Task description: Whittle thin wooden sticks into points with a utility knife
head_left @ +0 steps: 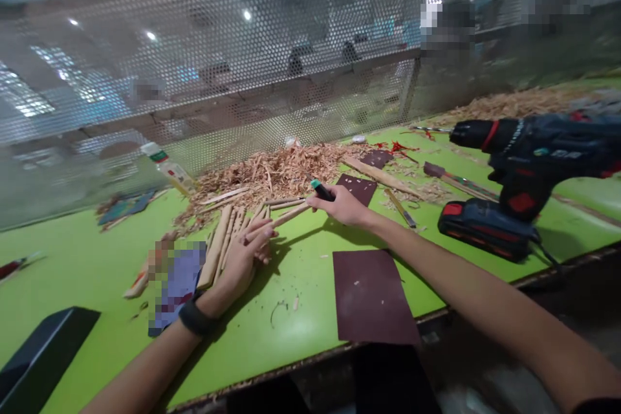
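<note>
My left hand [247,255], with a dark band on its wrist, is closed on a thin, pale wooden stick [291,213]. The stick slants up to the right, toward my right hand [347,207]. That hand is closed around a black pen-like tool with a green end [320,189], and its fingertips meet the stick's far end. What the tool's working tip looks like is hidden. Beside my left hand lie several pale wooden strips [218,242]. Below my right forearm, a dark brown sheet of sandpaper [373,297] rests at the table edge.
Wood shavings [272,168] heap against a perforated screen [233,77]. A cordless drill [524,168] stands on the right of the green table [291,349]. A white bottle [169,168] leans at the back left. A utility knife [400,208] lies behind my right forearm.
</note>
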A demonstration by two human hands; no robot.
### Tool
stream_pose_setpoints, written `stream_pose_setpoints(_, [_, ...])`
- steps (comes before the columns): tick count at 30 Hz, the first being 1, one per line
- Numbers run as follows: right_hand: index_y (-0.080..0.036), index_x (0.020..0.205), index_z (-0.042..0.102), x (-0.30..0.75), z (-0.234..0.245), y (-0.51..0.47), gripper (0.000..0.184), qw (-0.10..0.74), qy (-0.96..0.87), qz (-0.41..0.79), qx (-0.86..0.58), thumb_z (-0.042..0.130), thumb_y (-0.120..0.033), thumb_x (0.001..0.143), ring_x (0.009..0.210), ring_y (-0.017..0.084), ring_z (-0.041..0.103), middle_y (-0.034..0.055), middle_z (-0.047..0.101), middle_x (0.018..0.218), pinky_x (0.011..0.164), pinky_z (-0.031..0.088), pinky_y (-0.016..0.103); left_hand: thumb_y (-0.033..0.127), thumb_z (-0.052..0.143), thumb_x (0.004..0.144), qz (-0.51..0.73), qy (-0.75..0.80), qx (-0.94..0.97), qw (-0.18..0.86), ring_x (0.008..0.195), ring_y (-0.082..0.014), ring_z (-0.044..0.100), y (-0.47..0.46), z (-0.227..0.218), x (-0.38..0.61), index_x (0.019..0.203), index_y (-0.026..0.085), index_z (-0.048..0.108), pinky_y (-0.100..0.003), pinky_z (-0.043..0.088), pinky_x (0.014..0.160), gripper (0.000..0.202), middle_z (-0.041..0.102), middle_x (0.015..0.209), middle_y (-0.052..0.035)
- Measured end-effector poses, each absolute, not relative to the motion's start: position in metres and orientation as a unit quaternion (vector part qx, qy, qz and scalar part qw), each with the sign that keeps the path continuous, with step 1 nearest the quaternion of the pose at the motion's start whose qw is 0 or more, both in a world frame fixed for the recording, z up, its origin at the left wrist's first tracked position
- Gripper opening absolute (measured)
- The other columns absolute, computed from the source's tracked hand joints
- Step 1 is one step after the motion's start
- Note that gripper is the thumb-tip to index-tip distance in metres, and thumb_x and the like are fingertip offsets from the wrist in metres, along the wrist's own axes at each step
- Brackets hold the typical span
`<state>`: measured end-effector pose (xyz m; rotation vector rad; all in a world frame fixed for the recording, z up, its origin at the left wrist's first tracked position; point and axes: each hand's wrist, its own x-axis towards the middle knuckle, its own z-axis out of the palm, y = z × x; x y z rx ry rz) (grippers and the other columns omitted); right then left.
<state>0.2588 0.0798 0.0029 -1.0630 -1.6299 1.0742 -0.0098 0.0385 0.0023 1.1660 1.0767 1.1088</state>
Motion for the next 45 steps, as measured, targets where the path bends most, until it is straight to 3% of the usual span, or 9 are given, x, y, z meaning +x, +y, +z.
stream_pose_setpoints(9, [-0.020, 0.092, 0.071, 0.256, 0.005, 0.075, 0.040, 0.415, -0.678, 0.442, -0.415, 0.082, -0.057, 0.078, 0.055, 0.012, 0.042, -0.0033, 0.053, 0.067, 0.052, 0.032, 0.029, 0.035, 0.096, 0.067, 0.512, 0.421, 0.428, 0.614, 0.046, -0.0022, 0.038, 0.033, 0.004, -0.001, 0.089, 0.012, 0.069, -0.013, 0.036, 0.040, 0.042, 0.046, 0.059, 0.0087])
stream_pose_setpoints(18, [-0.020, 0.097, 0.073, 0.251, 0.004, 0.068, 0.044, 0.382, -0.709, 0.418, -0.420, 0.076, -0.062, 0.083, 0.060, 0.013, 0.046, -0.0010, 0.061, 0.074, 0.058, 0.037, 0.029, 0.038, 0.093, 0.072, 0.519, 0.399, 0.445, 0.612, 0.047, -0.0014, 0.040, 0.034, -0.008, -0.002, 0.109, 0.014, 0.071, -0.016, 0.039, 0.041, 0.050, 0.059, 0.076, 0.0043])
stream_pose_setpoints(28, [-0.019, 0.100, 0.075, 0.244, 0.006, 0.059, 0.035, 0.371, -0.733, 0.392, -0.413, 0.074, -0.052, 0.088, 0.079, 0.019, 0.063, 0.0046, 0.075, 0.091, 0.075, 0.046, 0.032, 0.043, 0.085, 0.082, 0.477, 0.402, 0.508, 0.594, 0.049, -0.0064, 0.042, 0.030, -0.013, -0.005, 0.120, 0.014, 0.070, -0.019, 0.041, 0.044, 0.050, 0.048, 0.062, 0.0071])
stream_pose_setpoints(31, [-0.018, 0.099, 0.074, 0.245, 0.005, 0.060, 0.038, 0.375, -0.732, 0.378, -0.425, 0.068, -0.055, 0.092, 0.075, 0.019, 0.063, 0.0052, 0.076, 0.087, 0.073, 0.046, 0.031, 0.046, 0.084, 0.082, 0.473, 0.412, 0.515, 0.584, 0.049, -0.0071, 0.043, 0.028, -0.011, -0.004, 0.123, 0.016, 0.068, -0.020, 0.044, 0.045, 0.053, 0.049, 0.063, 0.0072])
stream_pose_setpoints(35, [-0.019, 0.079, 0.070, 0.248, 0.003, 0.065, 0.043, 0.397, -0.719, 0.303, -0.484, 0.063, -0.058, 0.094, 0.065, 0.019, 0.060, 0.0041, 0.071, 0.073, 0.067, 0.043, 0.031, 0.049, 0.081, 0.083, 0.471, 0.423, 0.534, 0.561, 0.048, -0.0079, 0.044, 0.028, -0.010, -0.003, 0.119, 0.014, 0.068, -0.021, 0.043, 0.044, 0.052, 0.053, 0.065, 0.0053])
stream_pose_setpoints(38, [-0.020, 0.082, 0.071, 0.252, 0.000, 0.068, 0.040, 0.394, -0.709, 0.223, -0.542, 0.062, -0.057, 0.094, 0.064, 0.021, 0.060, 0.0036, 0.069, 0.069, 0.063, 0.040, 0.031, 0.049, 0.074, 0.089, 0.438, 0.446, 0.594, 0.507, 0.046, -0.0107, 0.049, 0.023, -0.007, -0.003, 0.120, 0.016, 0.070, -0.024, 0.043, 0.044, 0.046, 0.061, 0.068, 0.0009])
stream_pose_setpoints(41, [-0.022, 0.091, 0.074, 0.255, -0.003, 0.070, 0.035, 0.351, -0.713, 0.165, -0.585, 0.061, -0.055, 0.093, 0.066, 0.023, 0.061, 0.0049, 0.072, 0.075, 0.060, 0.038, 0.031, 0.041, 0.065, 0.095, 0.384, 0.412, 0.721, 0.404, 0.072, -0.0201, 0.069, 0.012, -0.002, -0.002, 0.116, 0.023, 0.077, -0.031, 0.055, 0.064, 0.029, 0.076, 0.100, -0.0099])
stream_pose_setpoints(43, [-0.024, 0.095, 0.075, 0.255, -0.005, 0.070, 0.033, 0.324, -0.718, 0.147, -0.598, 0.061, -0.053, 0.093, 0.068, 0.023, 0.063, 0.0058, 0.074, 0.080, 0.060, 0.037, 0.031, 0.031, 0.059, 0.099, 0.324, 0.353, 0.815, 0.326, 0.097, -0.0256, 0.072, 0.003, 0.001, -0.001, 0.117, 0.027, 0.078, -0.036, 0.055, 0.085, 0.027, 0.076, 0.115, -0.0112])
stream_pose_setpoints(45, [-0.026, 0.098, 0.076, 0.254, -0.006, 0.069, 0.031, 0.306, -0.720, 0.140, -0.607, 0.061, -0.052, 0.093, 0.070, 0.024, 0.065, 0.0064, 0.076, 0.084, 0.060, 0.038, 0.031, 0.023, 0.056, 0.098, 0.245, 0.321, 0.881, 0.248, 0.102, -0.0268, 0.071, -0.003, 0.000, -0.001, 0.125, 0.027, 0.075, -0.035, 0.053, 0.087, 0.033, 0.076, 0.117, -0.0116])
